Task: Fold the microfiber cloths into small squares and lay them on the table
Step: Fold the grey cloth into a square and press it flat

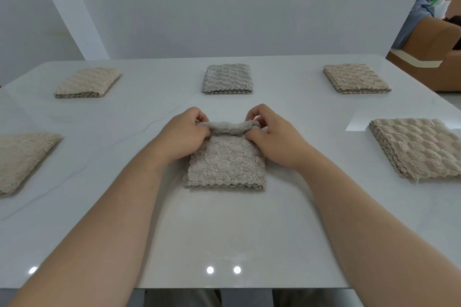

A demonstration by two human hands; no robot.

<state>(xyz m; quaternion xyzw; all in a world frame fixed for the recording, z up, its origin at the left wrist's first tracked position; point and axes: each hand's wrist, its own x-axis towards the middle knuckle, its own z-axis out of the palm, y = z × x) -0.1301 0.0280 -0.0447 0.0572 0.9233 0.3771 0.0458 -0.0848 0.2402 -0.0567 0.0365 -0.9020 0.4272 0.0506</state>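
Observation:
A beige microfiber cloth (224,167) lies folded on the white table (224,232) in front of me. Its far edge is lifted off the surface and curls over. My left hand (184,134) pinches the far left corner of that edge. My right hand (272,137) pinches the far right corner. The near part of the cloth rests flat on the table, partly hidden under my wrists.
Several folded cloths lie around: beige at far left (87,82), grey at far centre (227,79), beige at far right (356,78), beige at right (419,147) and beige at the left edge (22,157). A brown sofa (434,57) stands beyond the table's right corner.

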